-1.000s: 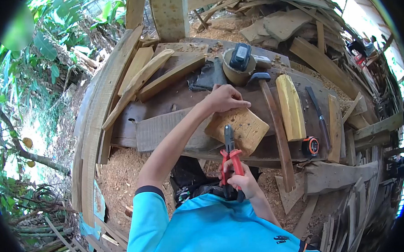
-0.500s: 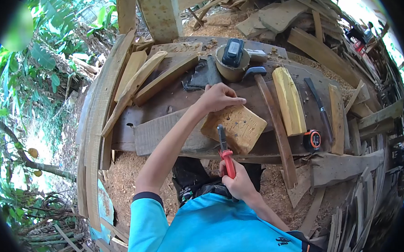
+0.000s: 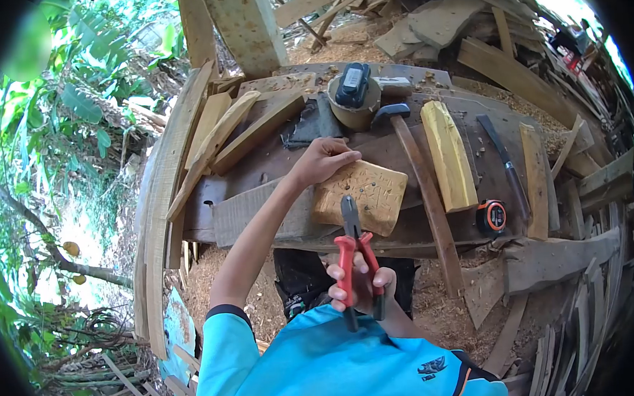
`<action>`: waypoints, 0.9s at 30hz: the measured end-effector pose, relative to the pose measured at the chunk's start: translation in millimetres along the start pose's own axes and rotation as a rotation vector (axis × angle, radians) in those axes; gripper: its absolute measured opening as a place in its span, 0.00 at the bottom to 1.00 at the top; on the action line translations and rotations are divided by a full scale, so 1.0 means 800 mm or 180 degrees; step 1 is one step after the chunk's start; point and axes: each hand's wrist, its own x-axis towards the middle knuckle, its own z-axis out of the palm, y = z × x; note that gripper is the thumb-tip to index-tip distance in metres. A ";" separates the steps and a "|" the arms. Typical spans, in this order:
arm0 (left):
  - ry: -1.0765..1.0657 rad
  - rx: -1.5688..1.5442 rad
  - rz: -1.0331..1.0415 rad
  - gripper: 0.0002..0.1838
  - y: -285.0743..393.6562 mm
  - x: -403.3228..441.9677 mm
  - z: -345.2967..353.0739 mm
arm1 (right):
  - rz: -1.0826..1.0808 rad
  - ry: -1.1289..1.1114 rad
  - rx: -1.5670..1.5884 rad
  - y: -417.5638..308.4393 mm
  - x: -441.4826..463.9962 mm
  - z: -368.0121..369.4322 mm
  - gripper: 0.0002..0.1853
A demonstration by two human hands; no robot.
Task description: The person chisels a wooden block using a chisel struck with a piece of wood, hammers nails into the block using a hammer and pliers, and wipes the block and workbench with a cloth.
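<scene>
My right hand [image 3: 361,282] is wrapped round the red handles of pliers [image 3: 351,228]. The pliers' dark jaws point away from me and lie over a yellowish wooden block [image 3: 378,195] with small dark spots and scratched marks on its face. At the block's upper left edge is my left hand [image 3: 323,159], its fingers curled and pressed together. Whatever lies between those fingertips is too small or hidden to tell. Under the block's left side runs a grey board [image 3: 260,213].
Right of the block lie a long-handled hammer [image 3: 425,185], a yellow wood piece [image 3: 449,159], a knife [image 3: 505,163] and a tape measure [image 3: 491,217]. Beyond stands a round container [image 3: 355,110] with a battery-like object [image 3: 354,81] on top. Planks [image 3: 173,184] line the left.
The pliers have turned in my right hand, and both handles show, spread apart, after being seen edge-on. My left hand stays by the block's upper edge. The view has shifted slightly.
</scene>
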 end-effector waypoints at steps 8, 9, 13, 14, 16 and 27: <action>-0.0171 -0.0112 -0.0088 0.14 0.004 0.000 -0.007 | -0.0140 -0.0880 0.1498 -0.004 -0.004 -0.017 0.07; -0.0141 -0.0103 -0.0078 0.14 0.001 0.001 -0.006 | -0.0137 -0.0910 0.1560 -0.004 -0.001 -0.016 0.07; -0.0178 -0.0203 -0.0070 0.16 -0.004 -0.001 -0.006 | -0.0141 -0.0982 0.1521 -0.002 -0.003 -0.021 0.08; -0.0087 -0.0243 -0.0121 0.16 -0.006 -0.003 -0.006 | -0.0066 -0.0859 0.1428 -0.008 -0.007 -0.018 0.10; 0.0080 -0.0350 -0.0193 0.15 -0.009 -0.004 0.000 | -0.0015 -0.0613 0.1093 -0.022 -0.018 -0.008 0.15; 0.0317 -0.0305 -0.0576 0.14 -0.009 -0.005 0.006 | 0.0255 0.2544 -0.6011 -0.012 0.004 0.054 0.11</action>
